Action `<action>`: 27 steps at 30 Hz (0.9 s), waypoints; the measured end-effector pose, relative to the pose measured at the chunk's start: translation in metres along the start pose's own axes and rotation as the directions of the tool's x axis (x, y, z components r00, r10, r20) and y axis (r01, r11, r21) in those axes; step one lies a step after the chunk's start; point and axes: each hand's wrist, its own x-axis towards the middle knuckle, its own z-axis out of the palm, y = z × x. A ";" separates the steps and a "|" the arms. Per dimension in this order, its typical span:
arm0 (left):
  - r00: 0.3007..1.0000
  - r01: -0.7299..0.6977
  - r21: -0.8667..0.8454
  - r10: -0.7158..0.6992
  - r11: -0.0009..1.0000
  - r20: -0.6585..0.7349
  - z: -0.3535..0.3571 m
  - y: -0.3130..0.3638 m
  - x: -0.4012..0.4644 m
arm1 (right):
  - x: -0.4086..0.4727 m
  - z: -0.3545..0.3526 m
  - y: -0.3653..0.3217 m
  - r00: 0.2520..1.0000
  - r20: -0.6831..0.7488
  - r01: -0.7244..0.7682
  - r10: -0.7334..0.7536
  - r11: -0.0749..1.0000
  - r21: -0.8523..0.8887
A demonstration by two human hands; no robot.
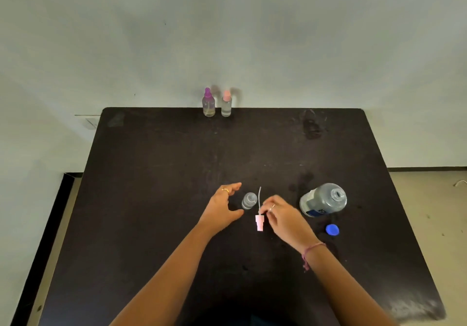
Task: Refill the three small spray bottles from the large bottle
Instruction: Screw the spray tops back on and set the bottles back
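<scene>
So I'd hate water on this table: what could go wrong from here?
The large bottle stands uncapped close to the right hand, so a stray elbow could tip it. The small open bottle beside the left hand looks light and easily knocked. The spray head lies loose and might roll.

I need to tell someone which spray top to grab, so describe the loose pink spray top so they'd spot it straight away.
Start at the near half of the dark table, between the person's two hands. Just right of the open small bottle, the pink spray top is pinched by the right hand. Unlike the pink cap on the far bottle, it is off its bottle and trails a thin clear tube.
</scene>
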 end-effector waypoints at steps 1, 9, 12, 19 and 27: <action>1.000 0.002 0.001 -0.002 1.000 -0.016 0.005 0.001 0.001 | -0.007 0.006 0.002 0.996 0.069 0.054 -0.048 0.995 -0.087; 0.995 0.030 -0.061 -0.036 0.998 -0.095 0.033 0.006 0.006 | -0.015 0.014 -0.007 0.962 0.187 0.237 -0.197 0.946 -0.221; 0.987 0.039 -0.107 -0.055 0.994 -0.151 0.042 0.008 0.005 | -0.013 0.016 -0.004 0.953 0.201 0.271 -0.228 0.936 -0.224; 0.946 -0.070 -0.245 -0.014 0.967 -0.324 0.032 0.040 -0.016 | -0.016 -0.025 -0.007 0.947 -0.029 0.320 -0.320 0.947 0.017; 0.871 -0.242 -0.313 0.063 0.918 -0.488 0.008 0.092 -0.050 | -0.026 -0.164 -0.063 0.859 -0.511 0.375 -0.009 0.692 0.617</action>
